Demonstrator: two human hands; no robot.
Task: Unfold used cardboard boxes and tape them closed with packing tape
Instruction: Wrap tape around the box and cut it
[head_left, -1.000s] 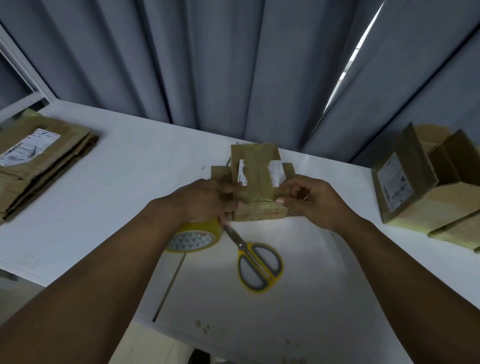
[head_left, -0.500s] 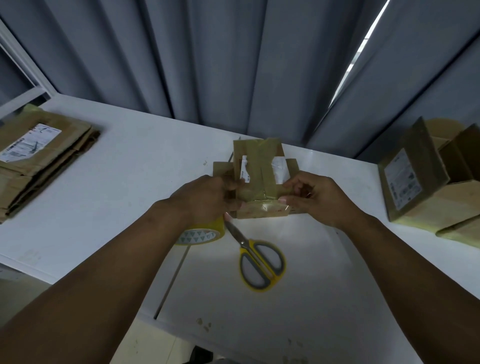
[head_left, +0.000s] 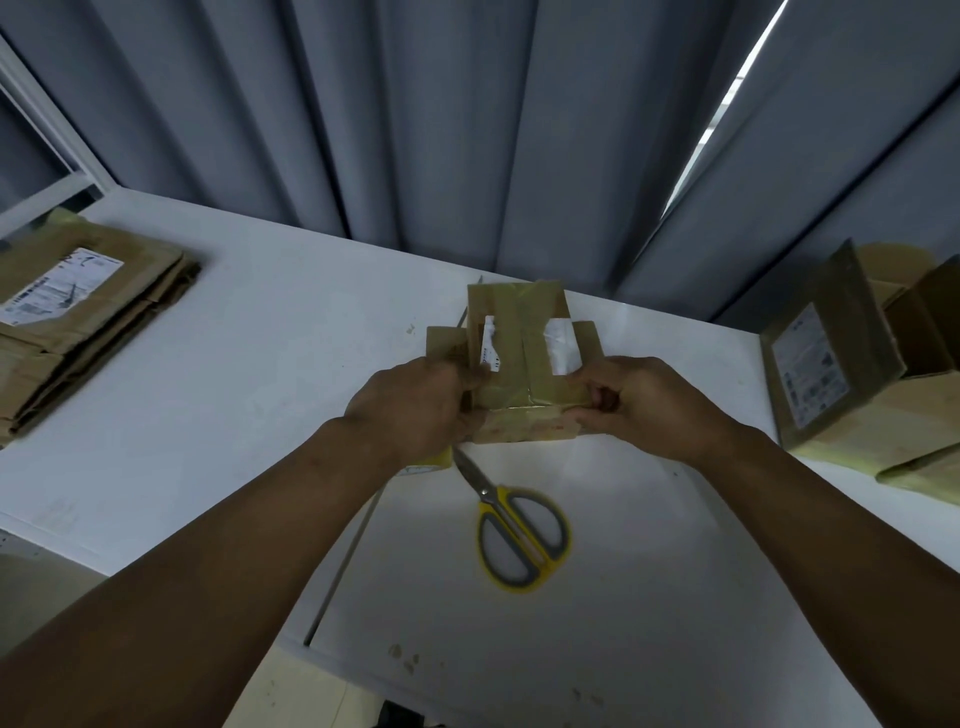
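Observation:
A small brown cardboard box (head_left: 519, 374) with old tape and a torn white label stands on the white table (head_left: 260, 374) at the centre, its far flap up. My left hand (head_left: 410, 405) grips its left side and my right hand (head_left: 639, 402) grips its right side, thumbs on the near top edge. A yellow roll of packing tape (head_left: 423, 467) lies under my left wrist, mostly hidden. Yellow-handled scissors (head_left: 514, 535) lie shut on the table just in front of the box.
A stack of flattened cardboard boxes (head_left: 78, 322) lies at the table's left end. Opened-up boxes (head_left: 852, 374) stand at the right edge. Grey curtains (head_left: 467, 130) hang behind the table. A seam (head_left: 348, 556) runs between two tabletops.
Both hands have stayed on the small box and shifted it slightly; my right fingers have curled more around its right edge. The view tilted a little.

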